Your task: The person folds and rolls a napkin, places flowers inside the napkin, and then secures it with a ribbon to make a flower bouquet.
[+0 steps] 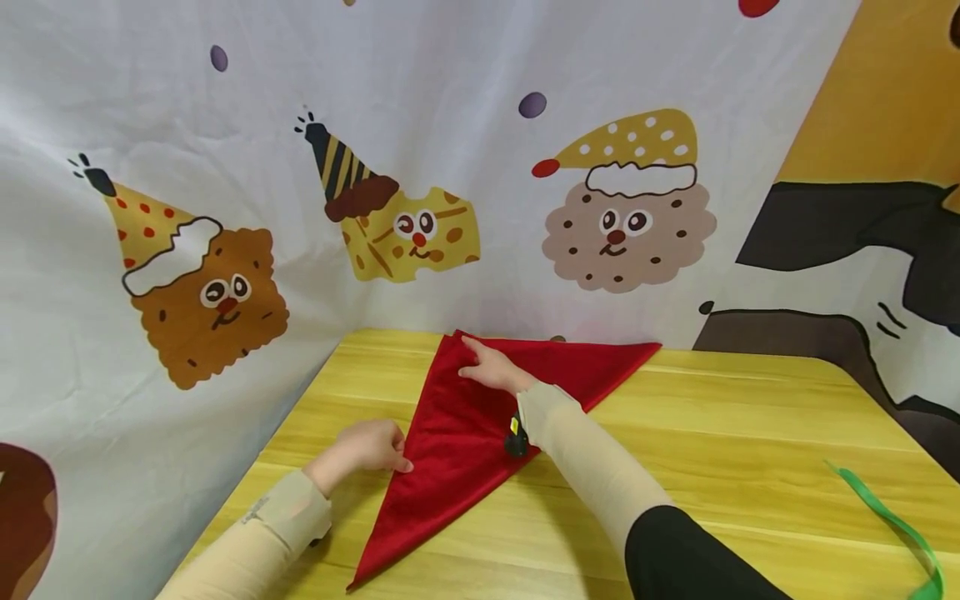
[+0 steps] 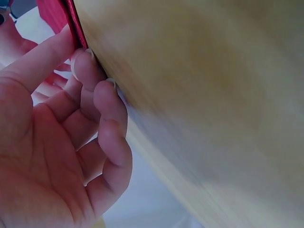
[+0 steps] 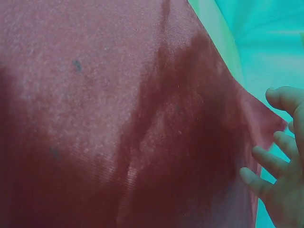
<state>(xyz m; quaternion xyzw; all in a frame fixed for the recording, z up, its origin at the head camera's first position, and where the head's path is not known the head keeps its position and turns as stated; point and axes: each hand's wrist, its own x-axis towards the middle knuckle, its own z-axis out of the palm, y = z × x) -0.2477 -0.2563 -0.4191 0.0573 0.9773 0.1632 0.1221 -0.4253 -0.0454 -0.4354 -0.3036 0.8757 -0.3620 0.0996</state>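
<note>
A red cloth (image 1: 465, 425) lies folded into a triangle on the wooden table, its long edge facing the near right. At the cloth's left edge my left hand (image 1: 371, 446) has its fingers curled, and the thumb lies over the border. The left wrist view shows thumb and fingertips of that hand (image 2: 71, 128) pinching the thin red edge (image 2: 76, 23). My right hand (image 1: 495, 367) reaches across to the far corner, fingers extended onto the cloth. In the right wrist view its fingers (image 3: 270, 164) are spread beside the cloth (image 3: 190, 109).
A green ribbon (image 1: 892, 517) lies curved at the right side of the table (image 1: 712, 442). Behind and to the left hangs a white fabric backdrop (image 1: 450, 75) printed with cartoon biscuits and cheese, close against the table's far edge. A black wrist device (image 1: 516, 437) hangs under the right wrist.
</note>
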